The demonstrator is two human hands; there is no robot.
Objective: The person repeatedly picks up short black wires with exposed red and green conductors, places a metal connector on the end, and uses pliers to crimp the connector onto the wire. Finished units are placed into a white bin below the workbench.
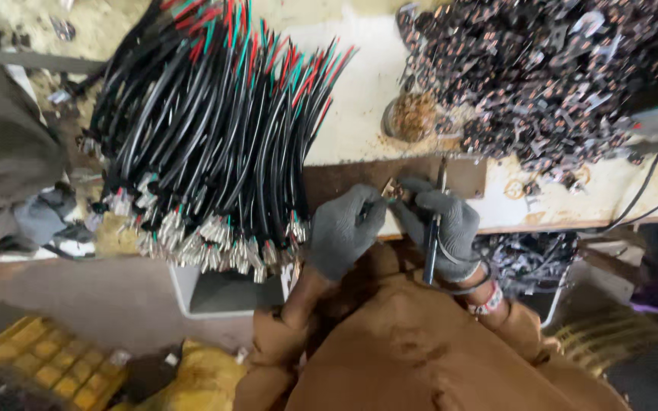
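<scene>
Two hands in grey knitted gloves meet at the near edge of the desk [359, 114], and I see them from above with brown sleeves running back toward me. My left hand [342, 228] is curled closed, its fingertips pinching a small brassy metal piece [390, 189] that sits right between both hands. My right hand [442, 222] is closed around one slim dark tool [433, 236], a pen-like rod standing nearly upright, its thin tip rising just beside the metal piece. A brown board [329, 183] lies under the hands on the pale, stained desk. To the left a thick bundle of black sheathed cables [207, 137] fans out, too many to count, with red and green cores at the far ends and silvery crimped connectors at the near ends. Beyond my right hand spreads a tangled heap of dark, shiny metal parts [542, 76], with one round shallow dish [411, 116] of rusty bits at its edge.
</scene>
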